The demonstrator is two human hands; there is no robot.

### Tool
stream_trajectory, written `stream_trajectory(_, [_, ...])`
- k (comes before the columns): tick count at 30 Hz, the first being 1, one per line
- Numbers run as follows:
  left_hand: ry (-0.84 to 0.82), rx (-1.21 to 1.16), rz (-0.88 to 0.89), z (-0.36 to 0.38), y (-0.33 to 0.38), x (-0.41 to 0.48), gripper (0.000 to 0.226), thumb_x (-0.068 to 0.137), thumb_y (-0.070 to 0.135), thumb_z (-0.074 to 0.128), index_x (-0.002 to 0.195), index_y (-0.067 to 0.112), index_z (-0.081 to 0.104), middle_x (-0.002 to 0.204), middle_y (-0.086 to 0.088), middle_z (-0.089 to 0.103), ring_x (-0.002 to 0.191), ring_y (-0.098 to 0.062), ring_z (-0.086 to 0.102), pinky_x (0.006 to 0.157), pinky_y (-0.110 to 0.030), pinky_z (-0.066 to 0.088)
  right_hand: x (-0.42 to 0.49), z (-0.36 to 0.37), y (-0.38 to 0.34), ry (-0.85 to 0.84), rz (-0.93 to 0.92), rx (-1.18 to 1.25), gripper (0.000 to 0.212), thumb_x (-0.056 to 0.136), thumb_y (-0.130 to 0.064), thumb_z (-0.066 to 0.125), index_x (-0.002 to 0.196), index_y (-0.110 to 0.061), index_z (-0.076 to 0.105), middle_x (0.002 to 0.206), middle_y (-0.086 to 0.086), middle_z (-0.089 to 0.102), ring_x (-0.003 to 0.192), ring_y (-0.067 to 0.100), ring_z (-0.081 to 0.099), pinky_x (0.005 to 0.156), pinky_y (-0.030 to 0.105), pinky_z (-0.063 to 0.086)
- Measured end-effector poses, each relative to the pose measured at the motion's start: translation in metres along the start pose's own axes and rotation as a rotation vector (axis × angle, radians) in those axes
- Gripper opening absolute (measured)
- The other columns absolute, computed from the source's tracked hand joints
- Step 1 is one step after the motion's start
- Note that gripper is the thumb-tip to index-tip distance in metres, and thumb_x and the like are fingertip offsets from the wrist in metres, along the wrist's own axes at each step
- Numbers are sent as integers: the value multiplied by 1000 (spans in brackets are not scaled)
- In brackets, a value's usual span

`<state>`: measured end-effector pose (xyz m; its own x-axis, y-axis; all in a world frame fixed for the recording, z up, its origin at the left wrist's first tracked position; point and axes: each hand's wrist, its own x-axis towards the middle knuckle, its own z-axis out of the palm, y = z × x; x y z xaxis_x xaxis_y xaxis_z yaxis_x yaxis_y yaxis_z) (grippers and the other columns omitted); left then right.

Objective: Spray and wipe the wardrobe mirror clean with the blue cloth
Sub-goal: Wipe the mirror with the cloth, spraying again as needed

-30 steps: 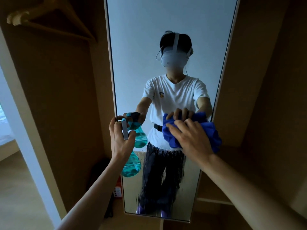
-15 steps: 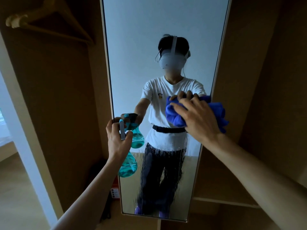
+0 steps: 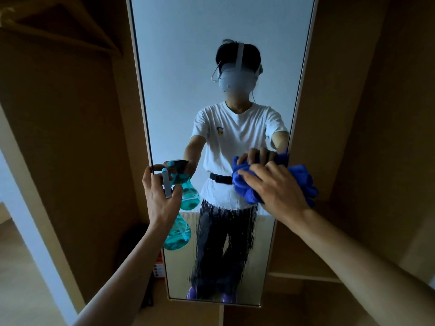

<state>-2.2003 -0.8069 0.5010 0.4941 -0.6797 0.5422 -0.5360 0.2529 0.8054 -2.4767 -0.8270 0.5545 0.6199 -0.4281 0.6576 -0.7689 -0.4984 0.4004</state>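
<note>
Mirror [image 3: 188, 67] is standing upright as a tall, narrow panel in the middle of the wardrobe [image 3: 70, 137], with a pale frame running down both long sides.

Blue cloth [image 3: 303, 182] is sitting bunched against the glass at the mirror's right edge, about mid-height. Part of it is spilling past the frame to the right.

Right hand [image 3: 280, 189] is covering the cloth from the near side. Its fingers [image 3: 259, 175] are curving over the bundle, grasping it and pressing it to the glass (the reflection is showing fingertips hooked over the cloth's top).

Glass above the cloth line is looking clear. Below it, droplets [image 3: 226, 231] are running in thin streaks toward the bottom edge.

Left hand [image 3: 160, 198] is holding the spray bottle [image 3: 177, 234] at the mirror's left edge, roughly level with the cloth. Fingers are clenching around the bottle's neck, with a pale strip of the sprayer head showing between thumb and fingers. The teal body is hanging below the wrist, partly filled with liquid and near the glass; whether it is touching the glass, cannot tell.

Brown wardrobe panels are flanking the mirror on both sides. A wooden hanger [image 3: 70, 27] is hanging at the far upper left. A shelf [image 3: 303, 276] is projecting low on the right, just beside the frame. An orange box [image 3: 158, 269] is sitting low on the left against the frame, partly hidden by the left forearm. Pale floor [image 3: 23, 267] is showing at the near left.
</note>
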Motion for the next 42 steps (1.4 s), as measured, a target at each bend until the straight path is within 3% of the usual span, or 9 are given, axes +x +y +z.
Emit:
stream_trajectory(4, [-20,7,1,-3,2,-4,54,81,35,56,130,16,48,163,9,20,134,-24,43,94,-38,41,-17,14,-8,-65,12,8,52,87,-5,38,135,-15,55,123,11,60,92,33,53,74,47,47])
stream_trajectory(8, [-40,-15,-7,-8,7,-6,58,78,35,54,132,13,48,163,6,20,122,-11,38,91,-36,39,-11,4,-3,-52,-9,14,51,87,-9,34,132,-16,58,120,10,61,88,32,54,71,47,47])
stream_trajectory(13, [-57,-19,18,-12,11,-7,61,77,34,53,133,11,48,162,3,22,120,-7,33,93,-34,36,12,-24,20,60,67,-6,58,76,1,61,131,-16,58,120,11,59,89,32,52,74,46,44])
stream_trajectory(17, [-53,-13,24,-10,11,-7,62,76,34,53,133,11,49,162,2,22,121,-6,32,94,-33,35,37,-46,46,111,92,-67,64,71,4,64,132,-14,56,123,12,58,89,34,51,77,48,42])
stream_trajectory(25, [-30,85,11,0,-4,-4,51,78,38,56,123,15,50,167,7,15,141,-30,40,101,-51,46,11,-20,36,110,59,-61,59,78,1,61,133,-16,55,121,8,58,90,30,50,82,47,43])
stream_trajectory(33, [-18,62,36,-4,-6,-5,58,80,37,55,135,18,48,164,9,18,135,-29,47,90,-40,48,-46,24,2,-1,24,21,60,80,0,68,135,-16,54,123,9,60,90,29,54,80,45,49])
stream_trajectory(38, [-48,35,2,-13,-1,-5,65,78,37,52,138,12,48,164,2,24,135,-26,44,91,-37,40,-36,13,2,-7,88,80,68,67,0,68,131,-12,49,117,10,58,84,30,52,71,45,48])
stream_trajectory(42, [-59,-28,0,-23,2,-5,70,79,36,52,144,13,42,154,-4,37,130,-24,46,94,-38,39,-22,1,1,124,320,159,68,61,5,71,123,-11,47,110,9,56,90,31,57,55,37,48])
